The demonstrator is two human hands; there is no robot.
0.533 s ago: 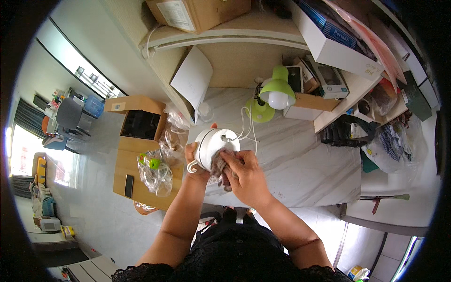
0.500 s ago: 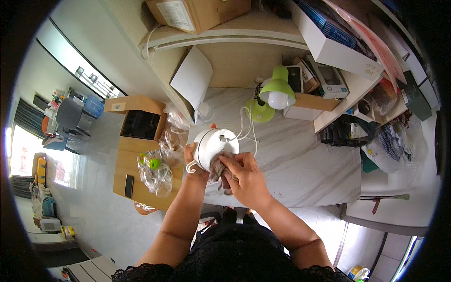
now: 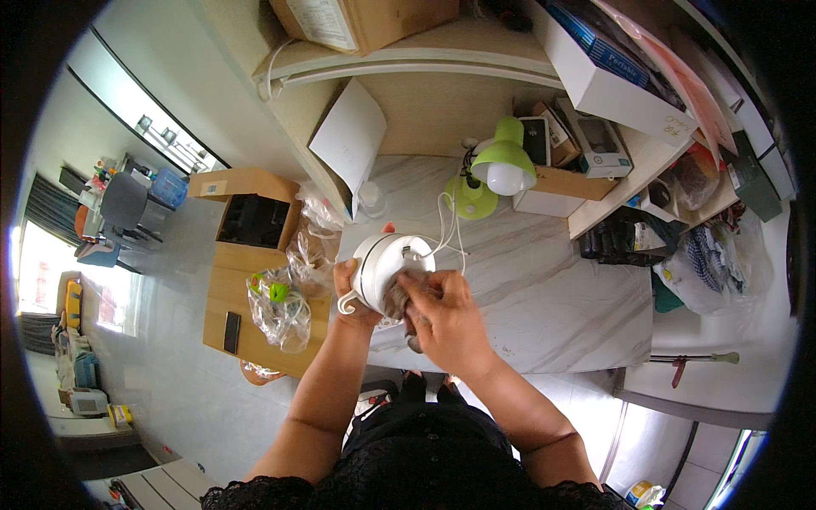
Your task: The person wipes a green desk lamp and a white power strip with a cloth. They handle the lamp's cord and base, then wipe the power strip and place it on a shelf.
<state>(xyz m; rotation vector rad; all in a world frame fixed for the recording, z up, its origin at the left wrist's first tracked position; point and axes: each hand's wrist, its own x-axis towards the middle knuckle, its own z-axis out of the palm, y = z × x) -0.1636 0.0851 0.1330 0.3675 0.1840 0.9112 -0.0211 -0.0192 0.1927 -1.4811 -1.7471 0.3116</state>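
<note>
The head view looks down on a marble-patterned desk (image 3: 544,280), the landmark for everything here. Along its far edge runs a wooden hutch shelf (image 3: 442,51) bearing a cardboard box (image 3: 365,19); to the right of the desk a side shelf carries a long white box (image 3: 612,72) and smaller packages. On the floor to the left of the desk stands an open cardboard carton (image 3: 251,223), with clear plastic bags (image 3: 280,302) between it and the desk's left edge. At the back of the desk a green desk lamp (image 3: 501,161) stands with its shade tipped toward the person, and a white sheet (image 3: 348,140) leans upright to its left. Over the desk's near left corner the person holds up a white round appliance (image 3: 382,268), seemingly raised clear of the top so that its side can be reached. The left hand (image 3: 353,293) is clamped around its left rim, steadying it, while the right hand (image 3: 442,319) is closed on a brownish cloth (image 3: 398,297) pressed against the near right flank, probably to wipe it. The appliance lies tilted, its broad round face turned up toward the camera and slightly away, its axis running roughly from the person toward the back of the desk. A white cord (image 3: 446,225) trails from it toward the lamp.
</note>
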